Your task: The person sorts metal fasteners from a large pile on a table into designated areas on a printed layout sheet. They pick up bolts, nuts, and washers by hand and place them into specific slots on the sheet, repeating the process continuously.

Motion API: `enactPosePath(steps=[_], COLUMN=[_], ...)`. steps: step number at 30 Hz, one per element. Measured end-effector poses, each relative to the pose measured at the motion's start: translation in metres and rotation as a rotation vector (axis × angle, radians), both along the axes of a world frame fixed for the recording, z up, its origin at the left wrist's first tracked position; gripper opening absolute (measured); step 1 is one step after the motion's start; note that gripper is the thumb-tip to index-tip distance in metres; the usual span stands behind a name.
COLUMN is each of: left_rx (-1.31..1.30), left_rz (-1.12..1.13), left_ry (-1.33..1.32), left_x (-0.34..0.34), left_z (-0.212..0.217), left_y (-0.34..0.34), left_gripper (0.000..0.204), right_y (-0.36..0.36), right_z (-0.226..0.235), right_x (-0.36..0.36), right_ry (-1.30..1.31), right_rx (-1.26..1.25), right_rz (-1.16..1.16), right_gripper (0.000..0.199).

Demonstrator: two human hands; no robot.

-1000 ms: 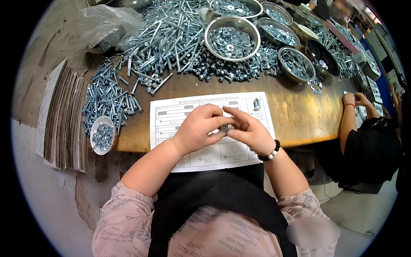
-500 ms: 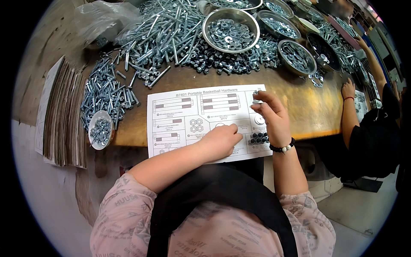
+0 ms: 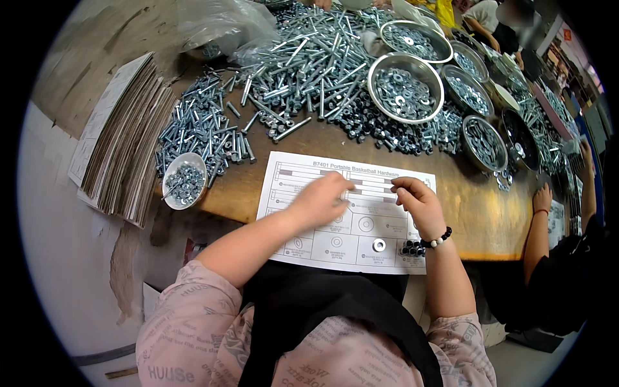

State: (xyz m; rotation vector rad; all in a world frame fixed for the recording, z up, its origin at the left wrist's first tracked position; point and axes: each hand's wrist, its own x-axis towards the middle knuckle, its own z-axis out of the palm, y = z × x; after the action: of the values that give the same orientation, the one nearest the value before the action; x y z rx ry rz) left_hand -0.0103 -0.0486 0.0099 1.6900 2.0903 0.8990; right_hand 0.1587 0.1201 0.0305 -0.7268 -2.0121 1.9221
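A printed hardware sheet (image 3: 309,248) with outlined boxes lies in front of me along the table's near edge. Over its upper middle is my left hand (image 3: 322,201), fingers curled together; whatever they may hold is hidden. My right hand (image 3: 420,208), with a beaded bracelet at the wrist, hovers above the sheet's right side. Its thumb and forefinger are bent close together, and I cannot make out anything between them. A metal washer (image 3: 379,245) rests in a lower box. Right of it stands a small cluster of dark-topped lock nuts (image 3: 412,248), beside my right wrist.
Beyond the sheet are heaped long bolts (image 3: 303,71), shorter bolts (image 3: 209,122) and black-ringed nuts (image 3: 371,126). Metal bowls of washers (image 3: 405,95) stand right of them. A small white bowl (image 3: 185,182) and stacked sheets (image 3: 122,138) are left. A co-worker's arm (image 3: 536,238) is at right.
My view has shifted, so the table appears farther right and lower. My left hand has moved up and left across the sheet, uncovering the lower boxes. My right hand's fingers have drawn lower.
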Motion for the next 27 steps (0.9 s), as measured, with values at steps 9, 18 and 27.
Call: enactPosePath(steps=[9,18,27], left_rx=[-0.01,-0.218,0.028], left_rz=[0.555,0.646,0.4], left_ry=[0.083,0.12,0.086], left_x=[-0.149,-0.193,-0.153], left_z=[-0.021,-0.032,-0.046], left_y=[-0.036,-0.014,-0.006], left_gripper=[0.043,0.071,0.043], right_y=[0.003,-0.038,-0.021], right_z=[-0.02,-0.023,-0.049], right_x=[-0.073,-0.142,-0.187], right_ry=[-0.118,-0.076,-0.135], right_rx=[0.562,0.729,0.929], right_rz=[0.214,0.447,0.278], right_gripper=[0.023,0.021,0.023])
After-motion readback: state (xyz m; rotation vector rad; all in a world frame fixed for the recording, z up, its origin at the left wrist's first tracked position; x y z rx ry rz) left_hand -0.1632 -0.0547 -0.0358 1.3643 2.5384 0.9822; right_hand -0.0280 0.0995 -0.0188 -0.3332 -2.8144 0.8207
